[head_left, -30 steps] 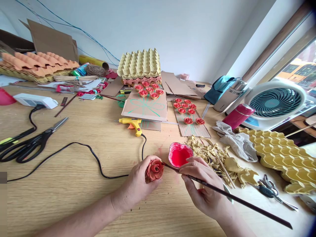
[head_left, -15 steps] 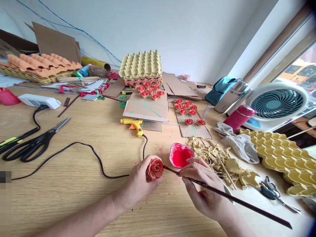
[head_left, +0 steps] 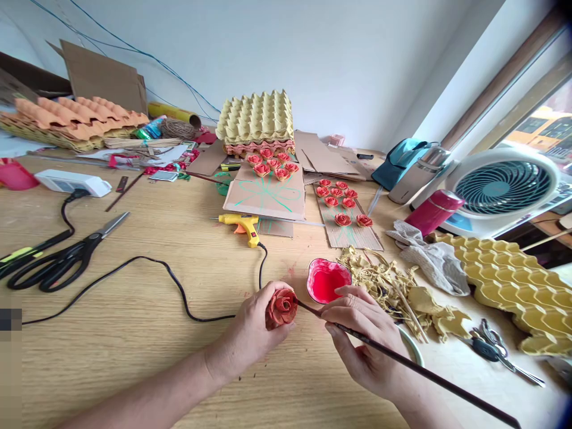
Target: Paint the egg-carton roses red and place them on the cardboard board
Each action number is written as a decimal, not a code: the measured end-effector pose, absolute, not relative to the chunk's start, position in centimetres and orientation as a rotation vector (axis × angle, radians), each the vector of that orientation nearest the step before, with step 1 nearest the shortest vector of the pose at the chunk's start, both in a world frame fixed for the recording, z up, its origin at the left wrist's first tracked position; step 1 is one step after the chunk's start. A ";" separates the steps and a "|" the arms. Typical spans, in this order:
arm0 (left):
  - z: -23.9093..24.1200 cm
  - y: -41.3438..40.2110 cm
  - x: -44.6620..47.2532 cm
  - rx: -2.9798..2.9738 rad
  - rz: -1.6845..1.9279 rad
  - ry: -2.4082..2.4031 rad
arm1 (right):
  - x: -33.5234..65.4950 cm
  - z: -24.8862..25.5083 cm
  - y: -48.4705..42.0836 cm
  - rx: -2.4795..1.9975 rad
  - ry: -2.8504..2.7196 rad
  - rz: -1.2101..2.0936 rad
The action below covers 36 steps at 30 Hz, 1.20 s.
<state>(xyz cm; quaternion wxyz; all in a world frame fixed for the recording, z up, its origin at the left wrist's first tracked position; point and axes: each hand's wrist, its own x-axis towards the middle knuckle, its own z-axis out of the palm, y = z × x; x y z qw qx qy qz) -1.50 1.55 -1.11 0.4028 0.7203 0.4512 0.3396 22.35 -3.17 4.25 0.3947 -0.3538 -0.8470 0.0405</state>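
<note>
the left hand [head_left: 254,333] is wrapped around a small red rose [head_left: 281,307] shaped from egg-carton pulp, fingers closed on its underside and back so the petalled face is turned up and toward the right. the right hand [head_left: 364,339] is pinched shut on a long dark paintbrush [head_left: 402,360], thumb and forefinger gripping it close to the bristle end. the brush's long axis runs on a diagonal, from the handle low at the right edge of the view up and leftward to the tip, which meets the rose at its right rim. so the rose lies directly left of the right hand, just beside it, and the tip is touching or all but touching the petals; the exact contact is too small to tell. just beyond the brush, between the two hands and a little farther from the person, sits a small dish of red paint [head_left: 328,280] on the wooden table [head_left: 134,333], nearer the right hand than the left. a black cord [head_left: 179,292] from the yellow glue gun [head_left: 241,225] curves past the left hand, and a heap of yellow carton scraps [head_left: 384,283] lies right of the dish.
</note>
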 end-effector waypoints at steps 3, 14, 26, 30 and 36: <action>-1.2 1.6 -1.5 1.828 0.865 1.145 | 22.4 4.2 -3.2 -0.892 -2.153 0.092; -1.4 1.6 -1.5 1.789 0.874 1.140 | 22.6 4.8 -3.2 -0.911 -2.179 0.105; -1.5 1.7 -1.6 1.810 0.907 1.158 | 25.0 4.7 -2.4 -1.142 -2.083 -0.042; -1.7 1.8 -1.6 1.811 0.903 1.152 | 24.8 4.7 -2.2 -1.164 -2.120 -0.068; -2.0 1.8 -1.7 1.805 0.902 1.152 | 24.5 4.6 -2.1 -1.189 -2.082 -0.146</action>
